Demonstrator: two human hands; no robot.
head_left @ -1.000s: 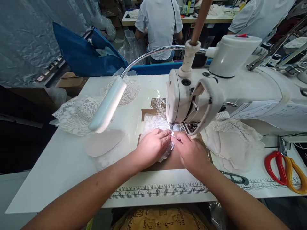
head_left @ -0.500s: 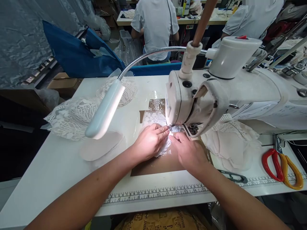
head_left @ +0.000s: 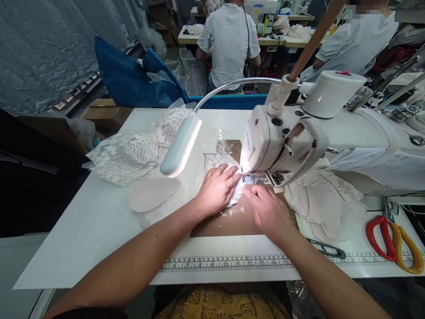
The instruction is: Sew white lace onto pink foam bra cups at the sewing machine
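Observation:
My left hand (head_left: 217, 189) lies flat with its fingers stretched out on a white lace piece (head_left: 219, 162), pressing it down just left of the needle. My right hand (head_left: 268, 211) rests beside it with the fingers curled, their tips pinching the lace edge in front of the presser foot (head_left: 254, 178). The white sewing machine (head_left: 318, 137) hangs over both hands. A gooseneck lamp (head_left: 181, 145) shines on the work from the left.
A heap of white lace (head_left: 129, 153) and a pale oval pad (head_left: 151, 198) lie to the left. Stacked fabric pieces (head_left: 323, 206) sit to the right, then red and orange scissors (head_left: 393, 241) and a thread snip (head_left: 327, 249). A ruler strip (head_left: 229, 262) runs along the front edge. Two people sit at tables behind.
Both hands have crept a little farther towards the needle with the lace. The camera has turned, so everything sits more to the right in the picture.

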